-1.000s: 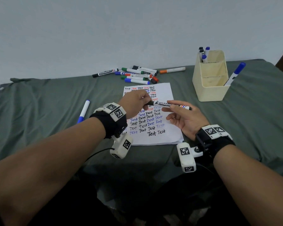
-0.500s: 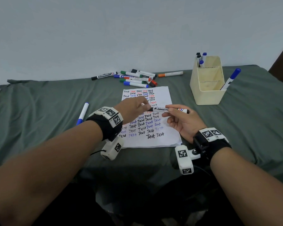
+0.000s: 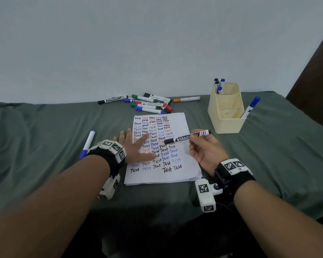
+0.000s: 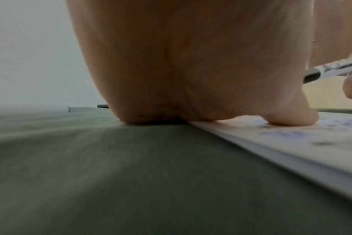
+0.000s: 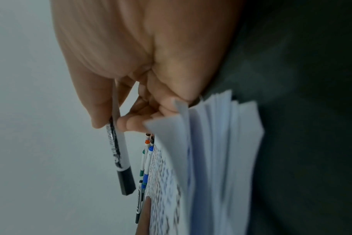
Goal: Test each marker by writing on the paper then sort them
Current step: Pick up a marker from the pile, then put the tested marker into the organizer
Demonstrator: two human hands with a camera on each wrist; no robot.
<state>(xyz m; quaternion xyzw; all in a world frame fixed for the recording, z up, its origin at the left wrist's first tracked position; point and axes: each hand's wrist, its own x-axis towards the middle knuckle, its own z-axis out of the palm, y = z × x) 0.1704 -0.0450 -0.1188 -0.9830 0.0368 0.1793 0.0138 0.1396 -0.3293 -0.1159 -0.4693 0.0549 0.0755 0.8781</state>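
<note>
A white sheet of paper (image 3: 177, 125) covered with rows of "Test" lies on the green cloth. My left hand (image 3: 136, 146) rests flat on its left part with fingers spread; in the left wrist view the palm (image 4: 191, 63) presses on the cloth and the paper's edge (image 4: 291, 143). My right hand (image 3: 199, 144) holds a black whiteboard marker (image 3: 186, 137) just above the paper, its black cap pointing left. The right wrist view shows thumb and fingers pinching the marker's barrel (image 5: 119, 152). A pile of several markers (image 3: 149, 103) lies beyond the paper.
A cream organizer (image 3: 227, 123) stands at the right with several markers (image 3: 219, 84) in its back compartment. One blue marker (image 3: 250, 107) leans on its right side. Another blue marker (image 3: 87, 144) lies left of my left wrist. The paper is a stack of sheets (image 5: 221, 159).
My left hand has let go of the marker's cap end and dropped flat onto the paper. The right hand keeps the marker and has shifted slightly right.
</note>
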